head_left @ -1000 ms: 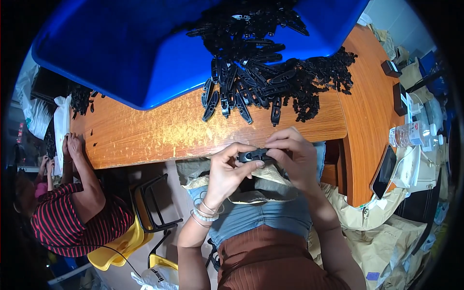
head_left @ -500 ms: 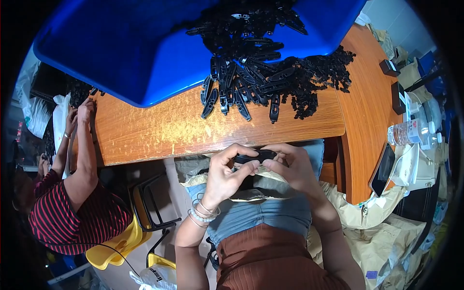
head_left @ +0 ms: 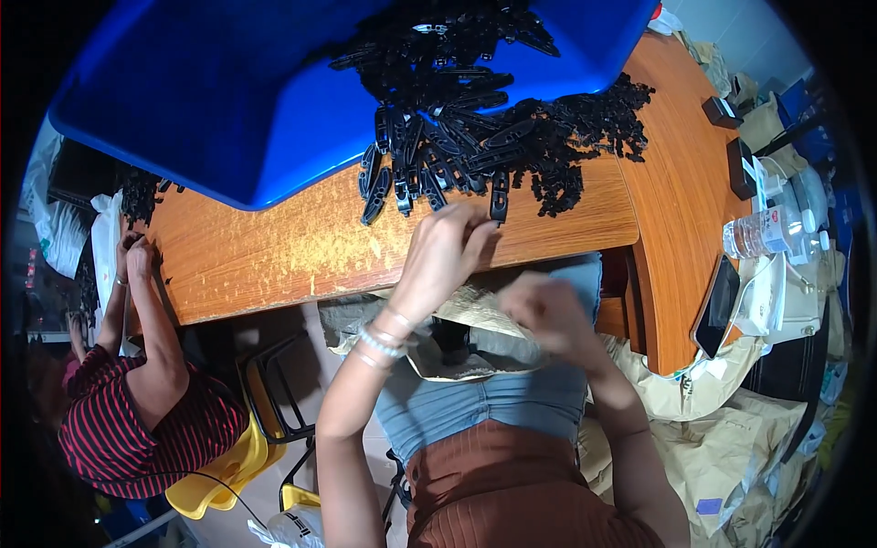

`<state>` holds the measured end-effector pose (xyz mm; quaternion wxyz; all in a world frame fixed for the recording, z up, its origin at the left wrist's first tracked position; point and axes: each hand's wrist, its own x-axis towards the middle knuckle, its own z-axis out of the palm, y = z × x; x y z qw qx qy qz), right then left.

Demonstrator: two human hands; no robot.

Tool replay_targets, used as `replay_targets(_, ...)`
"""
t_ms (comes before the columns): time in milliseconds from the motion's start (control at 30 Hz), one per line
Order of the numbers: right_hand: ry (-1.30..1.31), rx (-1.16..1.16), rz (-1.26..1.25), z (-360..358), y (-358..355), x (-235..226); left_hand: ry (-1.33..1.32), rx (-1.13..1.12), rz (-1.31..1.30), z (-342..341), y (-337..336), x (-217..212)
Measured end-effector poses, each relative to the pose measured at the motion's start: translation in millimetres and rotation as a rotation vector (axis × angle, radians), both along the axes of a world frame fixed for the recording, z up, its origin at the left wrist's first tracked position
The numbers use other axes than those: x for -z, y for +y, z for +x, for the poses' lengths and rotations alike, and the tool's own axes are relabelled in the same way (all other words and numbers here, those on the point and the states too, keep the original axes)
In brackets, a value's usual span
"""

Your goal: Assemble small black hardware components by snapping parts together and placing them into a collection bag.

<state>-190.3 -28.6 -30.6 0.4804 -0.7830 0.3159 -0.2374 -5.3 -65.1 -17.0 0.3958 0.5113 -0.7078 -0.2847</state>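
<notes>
My left hand reaches over the front edge of the table, its thumb and forefinger apart, right beside the end of a long black plastic clip-like part. No part shows in its grasp, though some fingertips are hidden. Above my lap, my right hand is smeared by motion, its fingers curled; whether it holds anything cannot be made out. Below it a paper-lined sack gapes on my lap, dark inside. A heap of black plastic parts spills from a tilted blue bin onto the tabletop.
Smaller black pieces lie right of the heap on the wooden table. A plastic bottle and a phone rest on the right wing. At left, another person in a striped shirt works beside a yellow chair.
The black part that both hands held is no longer seen in them. My left hand has moved up to the heap; the right has dropped slightly over the sack. The view has shifted slightly.
</notes>
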Motion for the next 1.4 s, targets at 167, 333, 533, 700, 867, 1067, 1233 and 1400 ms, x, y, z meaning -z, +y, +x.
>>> replay_targets(167,0.169,0.669,-0.750,-12,-50,2,-0.397,-0.165,-0.123,-26,-30,9)
replay_targets(333,0.306,0.435,-0.838,-19,-68,7,-0.454,-0.158,-0.099,-21,-20,12)
replay_targets(533,-0.226,0.542,-0.698,-12,-83,23,-0.327,-0.146,-0.086,-12,1,12)
replay_targets(700,-0.710,0.562,0.063,-3,-63,9,0.127,-0.185,0.124,-3,17,11)
replay_targets(867,-0.698,0.540,0.314,-2,-43,-8,0.529,-0.095,0.351,-6,31,-8)
replay_targets(1067,-0.456,0.536,-0.022,11,-20,-21,0.724,-0.029,0.347,-9,45,-14)
replay_targets(1233,-0.545,0.626,0.155,21,-11,-26,1.083,-0.035,0.552,-19,54,-16)
replay_targets(1400,-0.525,0.492,0.165,17,-9,-29,0.917,0.121,0.548,-5,53,-9)
